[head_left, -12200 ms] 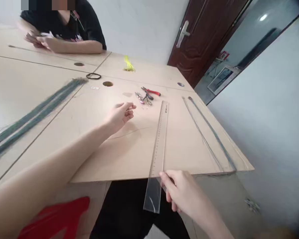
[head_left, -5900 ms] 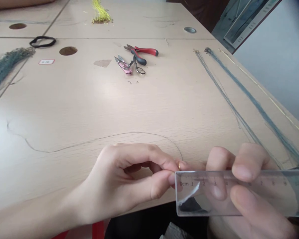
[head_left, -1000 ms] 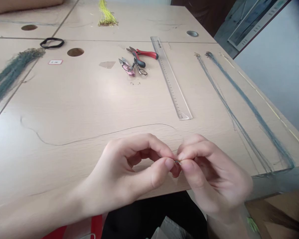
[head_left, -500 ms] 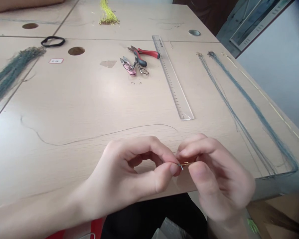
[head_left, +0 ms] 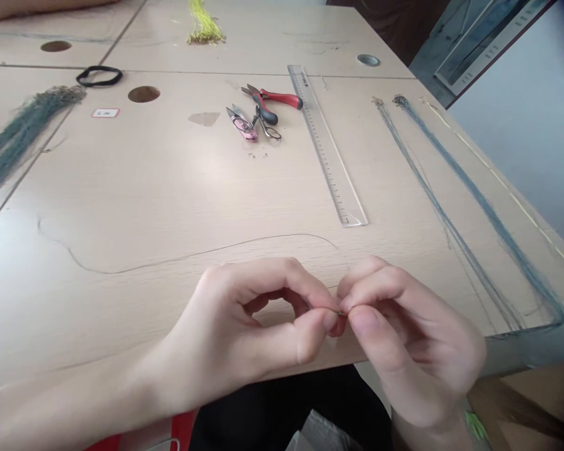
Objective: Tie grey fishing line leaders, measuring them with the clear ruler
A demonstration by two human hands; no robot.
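Observation:
My left hand [head_left: 263, 319] pinches a tiny gold-coloured piece with a bit of thread [head_left: 340, 313] between thumb and index finger, just above the table's front edge. Meeting it from the other side, my right hand [head_left: 404, 338] has its thumb and index fingertip closed on the same piece. The fingertips cover most of it, so its exact kind cannot be made out. Beyond the hands, a long thin dark thread [head_left: 188, 255] lies in a loose curve across the table.
A clear ruler [head_left: 329, 150], red-handled pliers [head_left: 275, 100], small scissors [head_left: 258, 125] and a pink-handled snipper [head_left: 244, 130] lie ahead. Blue-green thread bundles rest left [head_left: 23, 138] and right [head_left: 484, 188]. Yellow threads [head_left: 204, 25] and a black band [head_left: 98, 76] are farther back.
My right thumb and index finger have moved left and closed together on the gold-coloured piece, hiding more of it. My left hand stays almost still.

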